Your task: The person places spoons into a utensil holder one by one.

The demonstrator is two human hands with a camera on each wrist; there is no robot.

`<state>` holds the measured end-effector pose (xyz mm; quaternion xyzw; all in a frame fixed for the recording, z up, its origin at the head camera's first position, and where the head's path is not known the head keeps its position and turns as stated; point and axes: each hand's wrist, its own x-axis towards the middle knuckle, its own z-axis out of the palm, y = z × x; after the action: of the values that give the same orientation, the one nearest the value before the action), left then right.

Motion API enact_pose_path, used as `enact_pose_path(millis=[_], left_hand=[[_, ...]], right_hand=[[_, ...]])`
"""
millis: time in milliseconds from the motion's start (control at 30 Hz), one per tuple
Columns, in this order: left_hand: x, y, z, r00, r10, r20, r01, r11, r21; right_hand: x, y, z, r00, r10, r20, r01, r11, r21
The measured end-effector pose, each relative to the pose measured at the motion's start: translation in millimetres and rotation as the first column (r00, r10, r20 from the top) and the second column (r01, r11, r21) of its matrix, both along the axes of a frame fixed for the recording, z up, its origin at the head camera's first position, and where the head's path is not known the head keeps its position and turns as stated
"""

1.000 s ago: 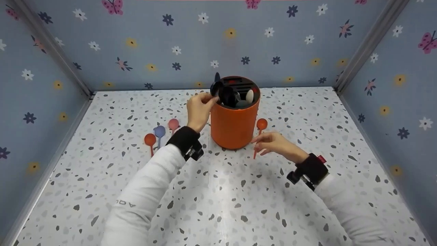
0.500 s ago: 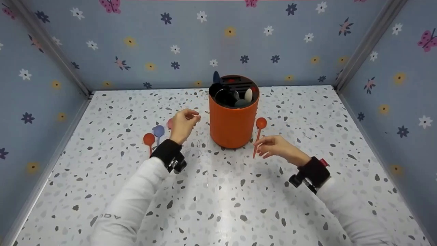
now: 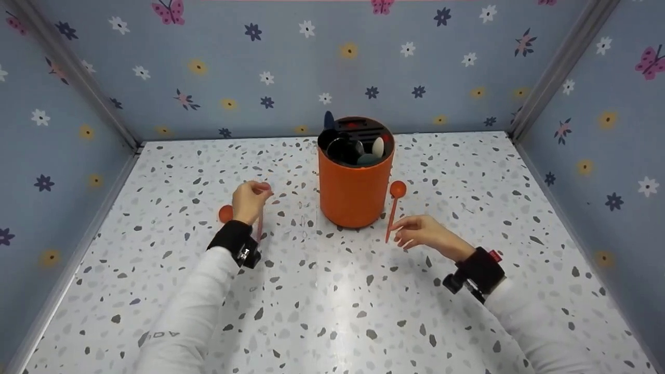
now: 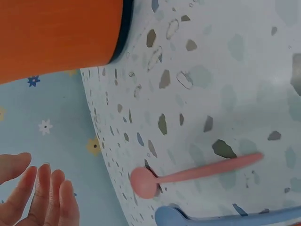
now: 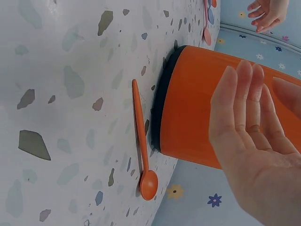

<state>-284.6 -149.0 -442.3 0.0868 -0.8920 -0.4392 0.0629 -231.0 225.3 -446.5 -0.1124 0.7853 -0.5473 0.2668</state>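
Observation:
In the head view my left hand [image 3: 248, 202] hovers over the small spoons on the left, holding nothing. The left wrist view has its fingers relaxed, apart from the pink spoon [image 4: 146, 181] and the blue spoon [image 4: 171, 217], which lie on the table. A red-orange spoon [image 3: 226, 213] is partly hidden behind that hand. On the right, my right hand [image 3: 428, 234] hangs with loosely bent fingers near an orange spoon [image 3: 398, 189]. The right wrist view puts this hand above the table, holding nothing. Between the hands stands an orange utensil holder [image 3: 355, 195].
Dark utensils [image 3: 340, 148] and a pale spoon head [image 3: 378, 147] stick out of the holder's slotted top. The speckled table [image 3: 332, 291] is bounded by flowered wall panels [image 3: 291, 62] at the back and both sides.
My left hand has come away from the holder's rim, moving left and down to above the pink and blue spoons. The right hand has shifted only slightly down.

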Motion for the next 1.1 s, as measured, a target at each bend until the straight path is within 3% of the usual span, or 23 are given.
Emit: enact_pose_path(millis=[367, 600, 733, 1100], left_hand=[[4.8, -35.6, -24.2, 0.994, 0.094, 0.061, -0.087, 0.989, -0.117], [10.6, -51.9, -38.7, 0.978, 0.176, 0.110, -0.155, 0.972, -0.176], [12.8, -58.0, -46.6, 0.971, 0.192, 0.139, -0.161, 0.965, -0.206], [15.6, -68.7, -59.3, 0.957, 0.218, 0.190, -0.149, 0.935, -0.321]], right_hand=[[1.8, 8, -11.5, 1.000, 0.006, -0.010, -0.007, 0.999, -0.032], [3.4, 11, -15.1, 0.999, 0.018, -0.029, -0.019, 0.999, -0.038], [4.1, 13, -18.5, 0.998, 0.039, -0.044, -0.041, 0.997, -0.060], [5.6, 14, -19.9, 1.000, -0.004, 0.003, 0.004, 1.000, -0.029]])
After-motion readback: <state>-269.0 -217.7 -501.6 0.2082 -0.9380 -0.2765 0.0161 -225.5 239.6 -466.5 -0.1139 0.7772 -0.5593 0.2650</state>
